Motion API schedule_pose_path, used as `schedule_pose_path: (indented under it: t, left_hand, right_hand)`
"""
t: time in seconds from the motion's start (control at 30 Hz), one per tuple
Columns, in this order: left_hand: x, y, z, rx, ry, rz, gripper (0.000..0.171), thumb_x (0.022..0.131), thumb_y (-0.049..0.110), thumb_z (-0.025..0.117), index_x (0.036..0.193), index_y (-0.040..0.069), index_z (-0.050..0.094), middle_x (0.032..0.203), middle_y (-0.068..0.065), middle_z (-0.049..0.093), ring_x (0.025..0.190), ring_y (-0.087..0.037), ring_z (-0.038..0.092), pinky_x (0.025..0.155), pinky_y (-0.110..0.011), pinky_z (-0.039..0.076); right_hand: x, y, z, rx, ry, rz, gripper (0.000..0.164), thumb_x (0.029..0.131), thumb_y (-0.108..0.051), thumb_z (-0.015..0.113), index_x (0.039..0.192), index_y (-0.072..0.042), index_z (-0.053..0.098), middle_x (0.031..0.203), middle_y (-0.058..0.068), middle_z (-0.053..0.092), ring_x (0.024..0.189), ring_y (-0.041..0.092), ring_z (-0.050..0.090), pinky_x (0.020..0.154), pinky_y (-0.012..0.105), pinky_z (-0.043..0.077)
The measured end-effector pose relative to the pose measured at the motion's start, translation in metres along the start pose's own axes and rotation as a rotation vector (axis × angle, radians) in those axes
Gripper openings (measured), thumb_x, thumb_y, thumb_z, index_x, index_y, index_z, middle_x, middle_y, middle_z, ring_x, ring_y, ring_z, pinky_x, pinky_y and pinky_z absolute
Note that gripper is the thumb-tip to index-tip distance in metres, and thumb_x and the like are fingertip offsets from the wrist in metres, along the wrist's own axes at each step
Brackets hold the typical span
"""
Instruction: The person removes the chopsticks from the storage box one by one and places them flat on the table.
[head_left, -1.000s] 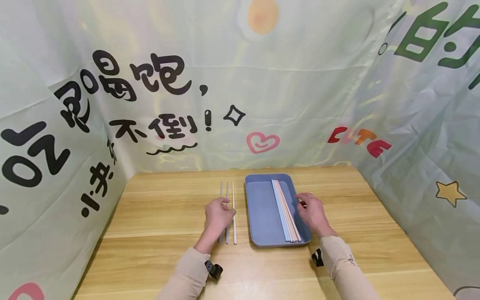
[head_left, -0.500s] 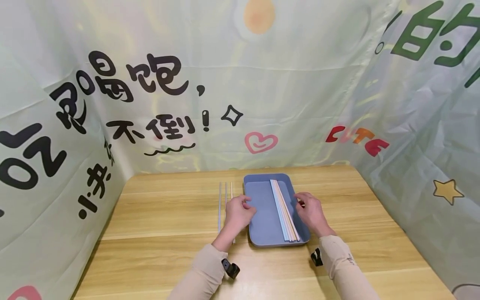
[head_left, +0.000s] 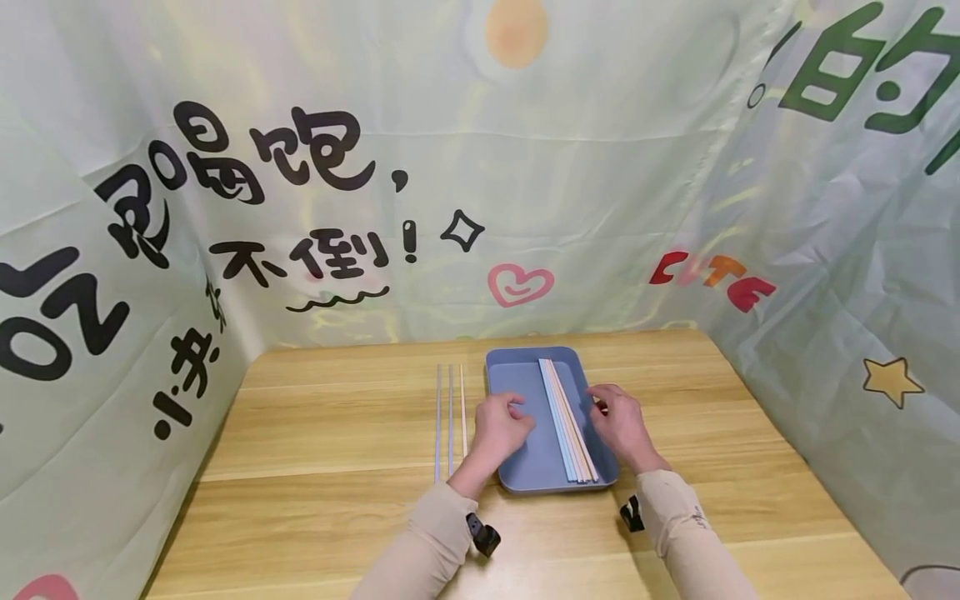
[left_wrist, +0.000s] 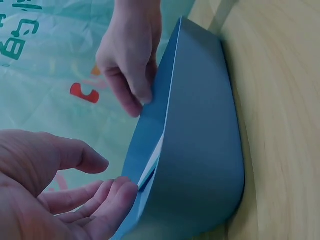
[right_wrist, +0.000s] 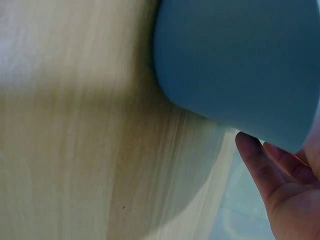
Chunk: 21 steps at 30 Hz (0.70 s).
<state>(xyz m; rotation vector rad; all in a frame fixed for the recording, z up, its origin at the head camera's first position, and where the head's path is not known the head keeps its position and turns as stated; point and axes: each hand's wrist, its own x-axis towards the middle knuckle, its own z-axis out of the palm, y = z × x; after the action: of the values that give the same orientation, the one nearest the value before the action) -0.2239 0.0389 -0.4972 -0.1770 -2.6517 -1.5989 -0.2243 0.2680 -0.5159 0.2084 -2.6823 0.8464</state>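
Three thin sticks (head_left: 451,417), two purple and one pale, lie nearly parallel on the bench (head_left: 337,417), left of the tray. The left hand (head_left: 501,427) is positioned over the left side of the tray (head_left: 525,375); its fingers (left_wrist: 117,200) are apart from the thumb and hold nothing. A slanted bundle (head_left: 567,421) of sticks lies inside, toward the right. The right hand (head_left: 621,423) is at the right rim, fingers bent; whether they clamp it cannot be told. Progress, judged from layout: partial; three sticks are set out singly, the bundle remains unseparated.
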Motion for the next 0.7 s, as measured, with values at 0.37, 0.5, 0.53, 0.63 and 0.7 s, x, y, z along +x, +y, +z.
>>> schedule_pose_path:
  t: [0.37,0.5,0.53,0.63,0.7]
  left_hand:
    - [0.002,0.002,0.024,-0.068,-0.093,-0.104,0.032,0.082,0.001,0.080,0.112,-0.005,0.076,0.076,-0.005,0.075,0.065,-0.008,0.066,0.060,-0.022,0.054]
    - [0.002,0.002,0.031,-0.114,-0.096,-0.136,0.033,0.081,-0.002,0.079,0.114,-0.006,0.075,0.079,-0.009,0.078,0.056,-0.010,0.068,0.058,-0.024,0.057]
    - [0.002,0.003,0.032,-0.125,-0.097,-0.143,0.033,0.081,-0.003,0.079,0.114,-0.006,0.075,0.078,-0.009,0.078,0.054,-0.010,0.067,0.058,-0.024,0.057]
    - [0.003,0.005,0.037,-0.134,-0.103,-0.176,0.035,0.082,-0.002,0.079,0.116,-0.006,0.074,0.078,-0.009,0.079,0.049,-0.010,0.066,0.057,-0.025,0.058]
    - [0.002,0.006,0.039,-0.129,-0.100,-0.190,0.036,0.082,-0.001,0.080,0.117,-0.006,0.074,0.078,-0.009,0.079,0.049,-0.010,0.066,0.057,-0.025,0.058]
  right_hand:
    - [0.000,-0.002,0.001,0.007,-0.009,0.014,0.032,0.091,0.009,0.063,0.122,0.014,0.070,0.125,0.031,0.068,0.096,0.041,0.073,0.079,0.049,0.063]
    - [0.001,-0.001,0.001,0.007,-0.005,0.005,0.032,0.091,0.009,0.063,0.122,0.013,0.070,0.125,0.030,0.069,0.095,0.040,0.074,0.079,0.049,0.063]
    - [0.001,-0.001,0.001,0.008,-0.002,0.001,0.031,0.091,0.009,0.063,0.121,0.013,0.070,0.124,0.030,0.069,0.095,0.040,0.074,0.078,0.049,0.063]
    - [0.001,0.000,0.001,0.006,0.008,-0.011,0.031,0.090,0.010,0.063,0.120,0.014,0.071,0.123,0.031,0.069,0.094,0.040,0.074,0.078,0.049,0.063]
    - [0.001,0.000,0.001,0.006,0.009,-0.012,0.031,0.090,0.010,0.063,0.120,0.014,0.071,0.122,0.031,0.069,0.093,0.041,0.074,0.077,0.049,0.063]
